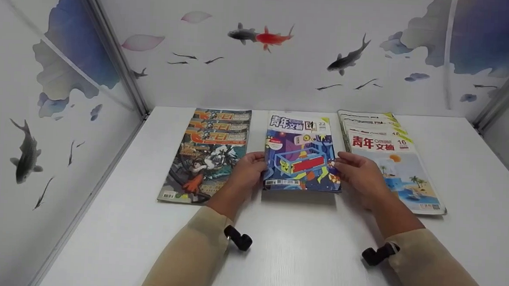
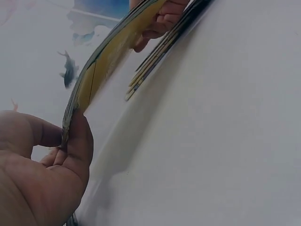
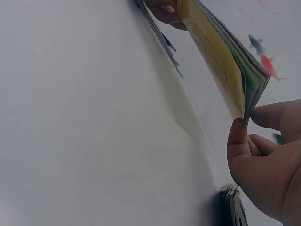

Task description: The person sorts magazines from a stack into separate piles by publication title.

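A magazine with a purple and blue cover is raised above the white table, its shadow falling below it in the head view. At its left edge my left hand pinches it between thumb and fingers. My right hand pinches the opposite edge the same way. The magazine's yellowish back cover shows in the left wrist view, slightly bowed between the hands. From the right wrist, the page edges fan apart a little near my right thumb.
Overlapping comic magazines lie to the left, partly behind my left forearm. On the right is an overlapping stack of magazines with a beach picture on top. A printed white wall closes off the back of the table.
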A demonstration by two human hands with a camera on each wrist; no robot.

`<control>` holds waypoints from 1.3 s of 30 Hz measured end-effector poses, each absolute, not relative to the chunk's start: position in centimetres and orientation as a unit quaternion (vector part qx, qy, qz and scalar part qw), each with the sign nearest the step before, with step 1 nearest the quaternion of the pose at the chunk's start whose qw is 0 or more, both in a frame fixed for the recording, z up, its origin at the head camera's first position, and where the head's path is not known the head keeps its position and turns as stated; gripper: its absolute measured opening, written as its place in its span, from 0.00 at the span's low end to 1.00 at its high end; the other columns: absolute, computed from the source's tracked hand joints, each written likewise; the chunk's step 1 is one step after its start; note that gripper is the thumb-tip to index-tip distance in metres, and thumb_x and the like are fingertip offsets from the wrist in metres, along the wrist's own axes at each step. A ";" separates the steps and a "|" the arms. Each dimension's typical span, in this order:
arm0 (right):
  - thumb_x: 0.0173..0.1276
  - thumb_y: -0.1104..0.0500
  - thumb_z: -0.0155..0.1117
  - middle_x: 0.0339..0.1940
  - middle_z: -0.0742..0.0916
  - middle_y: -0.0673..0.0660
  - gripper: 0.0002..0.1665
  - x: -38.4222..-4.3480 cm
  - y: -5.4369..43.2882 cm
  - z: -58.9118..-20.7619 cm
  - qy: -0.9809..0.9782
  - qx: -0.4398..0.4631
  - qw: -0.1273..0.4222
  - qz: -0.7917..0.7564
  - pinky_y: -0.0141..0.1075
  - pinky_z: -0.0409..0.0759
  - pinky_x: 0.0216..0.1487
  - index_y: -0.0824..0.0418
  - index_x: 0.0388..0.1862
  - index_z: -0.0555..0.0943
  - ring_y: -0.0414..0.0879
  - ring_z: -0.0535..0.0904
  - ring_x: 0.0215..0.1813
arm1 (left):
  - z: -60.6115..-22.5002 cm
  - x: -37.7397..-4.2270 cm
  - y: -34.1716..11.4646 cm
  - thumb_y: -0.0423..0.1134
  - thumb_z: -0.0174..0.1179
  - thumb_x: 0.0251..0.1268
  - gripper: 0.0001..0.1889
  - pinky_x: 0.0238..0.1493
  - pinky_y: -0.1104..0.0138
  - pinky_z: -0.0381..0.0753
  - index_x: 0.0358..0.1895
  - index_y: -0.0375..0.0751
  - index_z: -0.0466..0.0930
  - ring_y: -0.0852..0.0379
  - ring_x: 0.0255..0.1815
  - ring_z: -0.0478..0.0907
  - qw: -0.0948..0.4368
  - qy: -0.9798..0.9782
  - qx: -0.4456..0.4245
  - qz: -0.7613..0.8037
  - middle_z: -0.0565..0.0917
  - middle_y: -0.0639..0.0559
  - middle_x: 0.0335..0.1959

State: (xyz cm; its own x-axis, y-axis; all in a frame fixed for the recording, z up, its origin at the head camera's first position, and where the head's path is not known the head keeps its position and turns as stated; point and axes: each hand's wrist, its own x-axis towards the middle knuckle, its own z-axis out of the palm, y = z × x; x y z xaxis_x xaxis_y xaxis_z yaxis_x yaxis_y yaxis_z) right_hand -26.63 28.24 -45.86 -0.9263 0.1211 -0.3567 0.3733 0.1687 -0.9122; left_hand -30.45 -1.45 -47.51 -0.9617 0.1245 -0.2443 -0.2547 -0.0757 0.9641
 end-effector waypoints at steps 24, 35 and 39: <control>0.84 0.53 0.61 0.77 0.78 0.53 0.32 -26.4 29.9 -45.1 0.710 0.157 0.085 -0.681 0.33 0.87 0.62 0.43 0.83 0.70 0.45 0.83 0.68 | -46.7 -29.3 -0.6 0.32 0.60 0.73 0.20 0.45 0.66 0.87 0.65 0.39 0.79 0.56 0.44 0.85 0.159 0.644 -0.018 0.748 0.88 0.46 0.54; 0.80 0.47 0.67 0.66 0.79 0.46 0.37 -24.3 35.4 -43.8 0.710 0.166 0.096 -0.678 0.35 0.88 0.61 0.41 0.84 0.68 0.40 0.87 0.58 | -46.0 -27.2 3.6 0.32 0.64 0.74 0.25 0.60 0.60 0.89 0.72 0.48 0.76 0.54 0.55 0.88 0.174 0.663 0.018 0.728 0.86 0.51 0.58; 0.77 0.45 0.69 0.62 0.80 0.42 0.41 -23.1 38.4 -43.8 0.718 0.169 0.097 -0.668 0.35 0.89 0.59 0.42 0.85 0.67 0.37 0.89 0.53 | -46.3 -26.1 6.5 0.31 0.69 0.70 0.29 0.61 0.58 0.89 0.72 0.52 0.78 0.55 0.53 0.88 0.192 0.667 0.008 0.719 0.86 0.54 0.55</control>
State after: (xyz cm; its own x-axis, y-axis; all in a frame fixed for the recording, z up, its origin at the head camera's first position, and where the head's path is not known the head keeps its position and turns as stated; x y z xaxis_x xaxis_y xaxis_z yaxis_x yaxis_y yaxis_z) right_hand -23.09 38.38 -43.81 -0.9242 0.1122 -0.3650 0.3720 0.0499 -0.9269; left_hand -26.09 6.49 -46.26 -0.9261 0.2867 -0.2454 -0.2661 -0.0351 0.9633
